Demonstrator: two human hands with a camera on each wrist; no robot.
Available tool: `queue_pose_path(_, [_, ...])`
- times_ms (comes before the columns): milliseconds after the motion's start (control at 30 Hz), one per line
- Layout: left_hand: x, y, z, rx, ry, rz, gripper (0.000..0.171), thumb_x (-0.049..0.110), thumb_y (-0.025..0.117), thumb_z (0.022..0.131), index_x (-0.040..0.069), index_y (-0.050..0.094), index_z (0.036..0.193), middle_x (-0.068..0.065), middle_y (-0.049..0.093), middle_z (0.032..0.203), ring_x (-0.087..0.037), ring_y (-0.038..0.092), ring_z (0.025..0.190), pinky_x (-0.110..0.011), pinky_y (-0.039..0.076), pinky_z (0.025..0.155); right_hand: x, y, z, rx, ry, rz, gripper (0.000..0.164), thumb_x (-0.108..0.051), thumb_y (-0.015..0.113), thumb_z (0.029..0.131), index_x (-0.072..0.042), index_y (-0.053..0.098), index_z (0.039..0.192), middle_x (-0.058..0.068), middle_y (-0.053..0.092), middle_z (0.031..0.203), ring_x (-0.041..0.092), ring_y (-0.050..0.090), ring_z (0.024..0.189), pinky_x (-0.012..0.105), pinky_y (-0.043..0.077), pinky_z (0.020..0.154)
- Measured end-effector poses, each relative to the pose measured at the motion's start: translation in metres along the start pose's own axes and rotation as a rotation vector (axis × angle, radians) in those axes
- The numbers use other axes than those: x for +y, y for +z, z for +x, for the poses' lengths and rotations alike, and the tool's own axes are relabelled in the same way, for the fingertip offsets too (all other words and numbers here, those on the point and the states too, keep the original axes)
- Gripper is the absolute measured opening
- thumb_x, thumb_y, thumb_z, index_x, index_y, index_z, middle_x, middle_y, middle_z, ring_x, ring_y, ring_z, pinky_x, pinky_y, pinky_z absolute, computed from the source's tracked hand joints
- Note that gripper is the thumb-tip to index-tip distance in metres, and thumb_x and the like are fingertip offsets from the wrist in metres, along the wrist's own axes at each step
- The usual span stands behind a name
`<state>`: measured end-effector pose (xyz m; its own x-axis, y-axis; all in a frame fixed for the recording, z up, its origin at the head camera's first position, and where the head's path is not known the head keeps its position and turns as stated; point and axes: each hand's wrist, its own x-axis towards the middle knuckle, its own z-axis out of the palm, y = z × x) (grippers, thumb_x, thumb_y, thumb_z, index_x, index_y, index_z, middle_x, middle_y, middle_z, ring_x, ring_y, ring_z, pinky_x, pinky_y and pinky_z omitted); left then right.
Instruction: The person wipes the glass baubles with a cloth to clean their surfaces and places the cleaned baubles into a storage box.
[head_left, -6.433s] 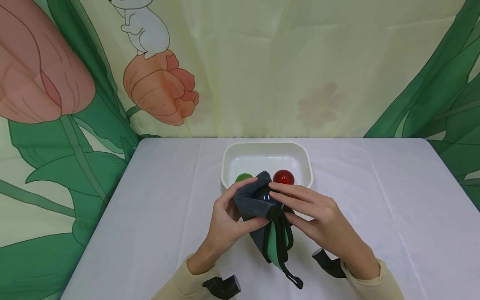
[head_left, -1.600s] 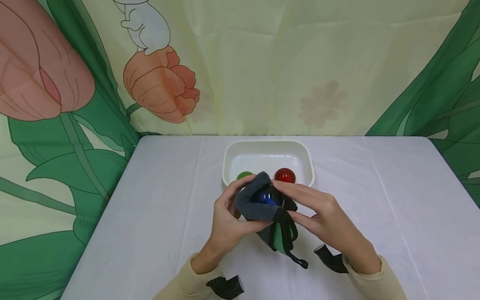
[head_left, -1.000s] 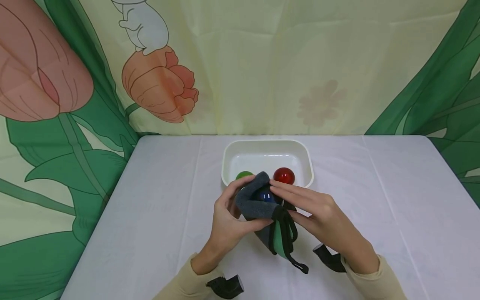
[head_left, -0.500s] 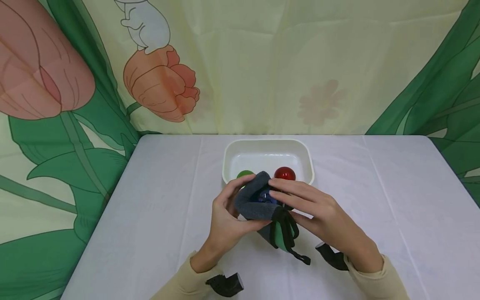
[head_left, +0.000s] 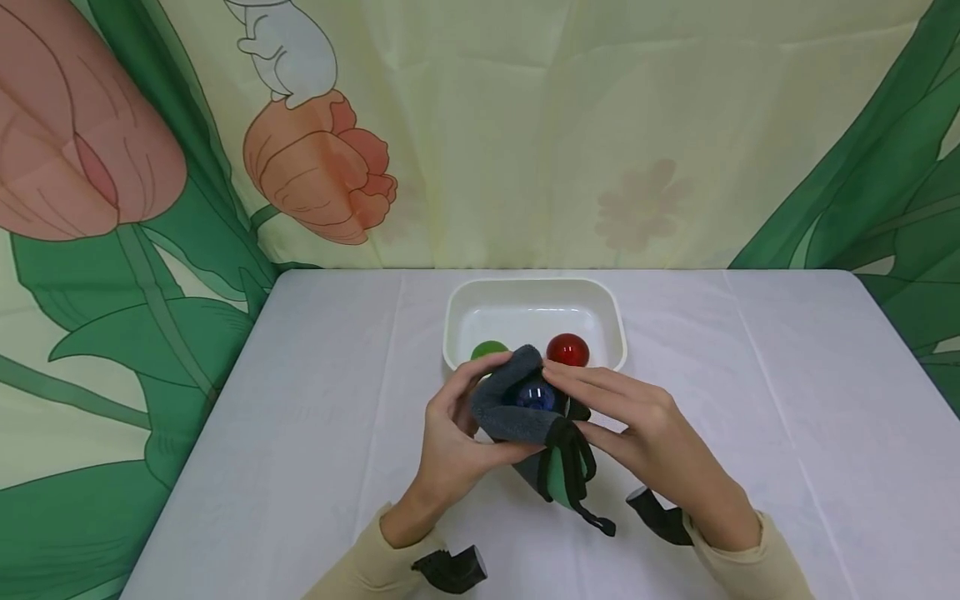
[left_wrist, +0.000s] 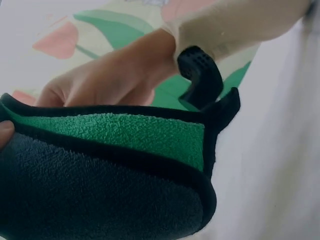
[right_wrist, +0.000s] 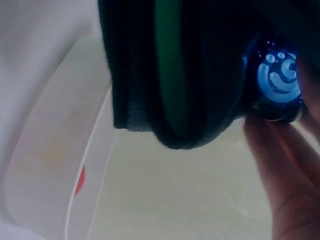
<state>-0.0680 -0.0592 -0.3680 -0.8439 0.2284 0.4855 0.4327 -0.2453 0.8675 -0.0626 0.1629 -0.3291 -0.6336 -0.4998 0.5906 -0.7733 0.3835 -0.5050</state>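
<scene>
A dark grey towel (head_left: 510,423) with a green underside, black edging and a hanging loop is folded round a glossy blue ball (head_left: 536,394). My left hand (head_left: 459,433) grips the towel, fingers behind and thumb in front. My right hand (head_left: 641,417) pinches the ball from the right between fingertips and thumb. Seen from the right wrist, the ball (right_wrist: 277,82) shows a pale swirl mark, with the towel (right_wrist: 170,75) beside it. The left wrist view has the towel's green side (left_wrist: 125,132) peeking between its folded edges; the ball is hidden there.
Behind the hands stands a white tray (head_left: 532,302) holding a red ball (head_left: 567,350) and a green ball (head_left: 489,349), the latter partly covered by the left hand. A white cloth covers the table (head_left: 337,400). A printed curtain (head_left: 480,142) hangs at the back.
The blue ball has turned within the towel, its markings shifting. My right fingers have shifted slightly round it. The towel's loop end swings a little; the left hand stays nearly still.
</scene>
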Motion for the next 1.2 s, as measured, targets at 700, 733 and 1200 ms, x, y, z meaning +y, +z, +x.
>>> queue_pose_path(700, [-0.0027,0.0034,-0.0014,0.022,0.001,0.007,0.075,-0.022,0.079,0.064,-0.008,0.051,0.132,-0.03,0.059,0.124,-0.022,0.065,0.114,-0.036,0.055,0.094,0.001,-0.0024,0.0047,-0.018,-0.197,-0.091,0.036,-0.026,0.043,0.107,-0.01,0.067,0.128,0.012,0.061,0.134,0.024,0.057,0.125,0.021,0.038,0.111])
queue_pose_path(733, [-0.0024,0.0025,-0.0016,0.019,0.001,0.006,0.075,-0.022,0.079,0.064,-0.008,0.052,0.133,-0.03,0.059,0.124,-0.022,0.064,0.114,-0.035,0.055,0.094,0.0009,-0.0017,0.0046,-0.015,-0.188,-0.089,0.036,-0.026,0.043,0.107,-0.01,0.067,0.129,0.012,0.061,0.134,0.024,0.057,0.124,0.02,0.039,0.109])
queue_pose_path(1200, [-0.0004,-0.0002,0.0006,-0.01,-0.002,-0.024,0.077,-0.023,0.079,0.063,-0.009,0.05,0.134,-0.028,0.058,0.128,-0.022,0.063,0.118,-0.033,0.053,0.098,-0.0022,-0.0038,-0.001,-0.072,0.112,0.07,0.054,-0.013,0.074,0.089,-0.009,0.056,0.14,0.009,0.057,0.14,0.019,0.058,0.126,0.015,0.046,0.1])
